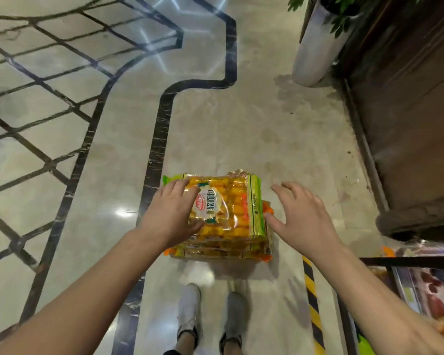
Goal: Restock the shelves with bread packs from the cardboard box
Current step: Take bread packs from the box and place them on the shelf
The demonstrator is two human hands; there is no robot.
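Polished marble floor [241, 124] with black inlay lines fills the view. The stack of bread packs [215, 248], yellow and orange with clear film, sits at frame centre, ahead of two grey shoes [189, 308]; contact with the floor cannot be confirmed. The left hand [169, 216] lies flat on the top pack [231, 206], fingers spread across its label. The right hand [300, 216] is spread wide beside the stack, thumb touching the right edge and fingers apart from it. A yellow-black hazard strip [312, 290] runs along the floor to the right. A shelf [420, 285] with packaged goods occupies the lower right. A white planter [315, 47] stands at upper right beside a dark wooden panel [408, 111].
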